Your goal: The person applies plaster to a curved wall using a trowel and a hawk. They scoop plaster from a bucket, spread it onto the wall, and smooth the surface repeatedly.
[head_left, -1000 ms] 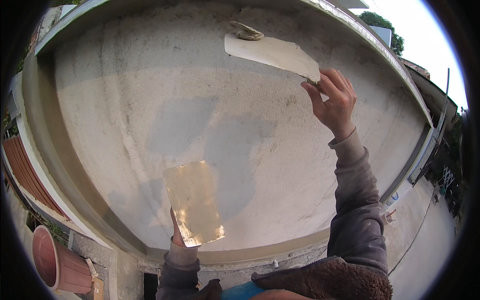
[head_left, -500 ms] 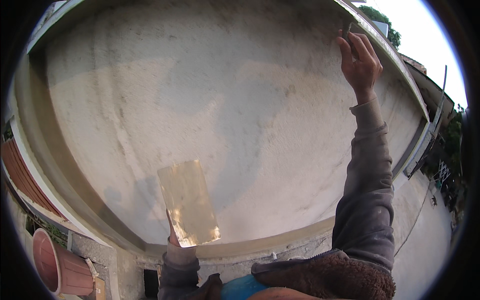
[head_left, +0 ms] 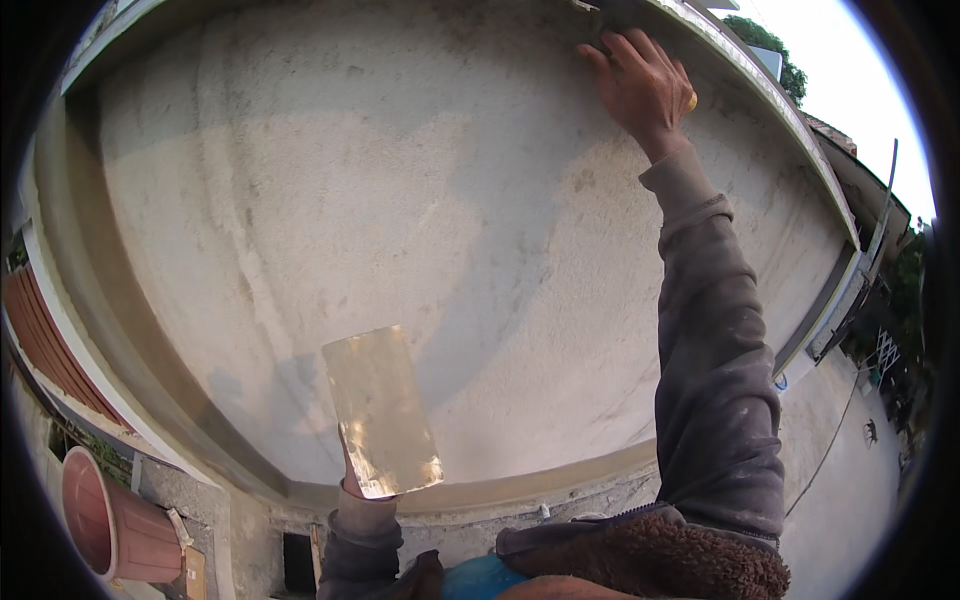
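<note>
My right hand (head_left: 645,85) reaches high up against the plastered wall (head_left: 400,240), near its top edge. Its fingers are closed round a trowel (head_left: 620,14); a dark blade shows above the fingers, and a yellow handle end sticks out at the palm's right side. Low in front of the wall, my left hand (head_left: 350,470) holds up a flat rectangular plasterer's hawk (head_left: 383,410), tilted slightly. Its pale face has bright, smeared patches toward the lower edge. Most of the left hand is hidden behind this board.
A ledge (head_left: 500,490) runs along the wall's foot, and a recessed frame edge (head_left: 110,270) bounds its left side. At lower left a reddish plastic bucket (head_left: 140,525) lies tipped. Concrete ground (head_left: 840,450) and trees (head_left: 765,45) show on the right.
My right hand has moved left and slightly up along the wall's top, carrying the trowel, whose yellow handle end now shows. The left hand and hawk have barely moved.
</note>
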Available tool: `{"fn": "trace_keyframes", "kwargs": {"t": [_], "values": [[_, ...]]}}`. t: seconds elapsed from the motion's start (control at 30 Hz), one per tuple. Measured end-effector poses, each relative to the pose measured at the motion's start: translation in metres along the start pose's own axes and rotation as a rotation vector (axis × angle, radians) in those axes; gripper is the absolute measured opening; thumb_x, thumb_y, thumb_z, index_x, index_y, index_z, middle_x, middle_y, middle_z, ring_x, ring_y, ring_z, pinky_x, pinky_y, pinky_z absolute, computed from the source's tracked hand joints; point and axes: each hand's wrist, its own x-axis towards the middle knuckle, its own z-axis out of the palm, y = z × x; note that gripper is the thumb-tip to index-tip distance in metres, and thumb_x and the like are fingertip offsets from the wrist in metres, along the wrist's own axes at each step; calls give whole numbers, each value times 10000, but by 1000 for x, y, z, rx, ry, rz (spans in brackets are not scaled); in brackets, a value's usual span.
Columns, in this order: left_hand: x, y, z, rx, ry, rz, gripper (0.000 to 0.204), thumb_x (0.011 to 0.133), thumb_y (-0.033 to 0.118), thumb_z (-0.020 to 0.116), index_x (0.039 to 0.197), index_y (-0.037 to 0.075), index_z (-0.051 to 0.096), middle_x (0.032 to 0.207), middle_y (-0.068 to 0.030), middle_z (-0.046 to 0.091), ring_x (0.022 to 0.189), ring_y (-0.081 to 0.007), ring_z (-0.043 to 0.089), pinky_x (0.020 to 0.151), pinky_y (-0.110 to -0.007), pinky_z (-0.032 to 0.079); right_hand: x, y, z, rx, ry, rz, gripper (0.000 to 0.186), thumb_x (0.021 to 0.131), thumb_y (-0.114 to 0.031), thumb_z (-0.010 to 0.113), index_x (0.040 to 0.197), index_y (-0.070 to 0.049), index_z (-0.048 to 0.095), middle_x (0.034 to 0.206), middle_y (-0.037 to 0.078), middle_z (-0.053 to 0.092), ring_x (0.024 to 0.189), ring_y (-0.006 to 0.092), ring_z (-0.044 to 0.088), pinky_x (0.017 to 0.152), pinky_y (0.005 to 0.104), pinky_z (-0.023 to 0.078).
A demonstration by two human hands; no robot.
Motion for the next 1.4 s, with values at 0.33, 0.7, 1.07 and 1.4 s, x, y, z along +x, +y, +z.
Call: {"fn": "trace_keyframes", "kwargs": {"t": [0.33, 0.7, 1.07, 1.4], "values": [[12, 9, 20, 23, -134, -17, 338, 1030, 293, 524, 1306, 99, 539, 1142, -63, 634, 947, -209, 668, 729, -336, 602, -10, -51, -96, 751, 10, 385, 295, 891, -306, 771, 1019, -46, 719, 829, 13, 653, 683, 62, 618, 574, 256, 467], [58, 6, 48, 75, -234, 163, 515, 1005, 335, 578, 1446, 117, 425, 1402, -106, 527, 1151, -261, 636, 892, -438, 601, -122, -187, -186, 2196, -1504, 1053, 464, 1076, -430, 417, 1029, -26, 641, 759, -1, 555, 594, 90, 524, 589, 266, 464], [83, 83, 5, -129, -450, 275, 657, 1003, 590, 415, 1474, 133, 377, 1413, -119, 489, 1240, -312, 576, 956, -469, 572, -143, -186, -209, 1094, -587, 334, 221, 762, -203, 786, 929, -69, 732, 812, 57, 639, 715, 193, 604, 624, 337, 440], [53, 82, 32, -143, -353, -19, 582, 1022, 494, 408, 1427, 76, 441, 1297, -160, 592, 1067, -299, 681, 790, -425, 634, -93, -181, -104, 608, -233, -55, 345, 623, -95, 808, 944, -176, 712, 905, -38, 674, 821, 159, 633, 709, 343, 445]]}}
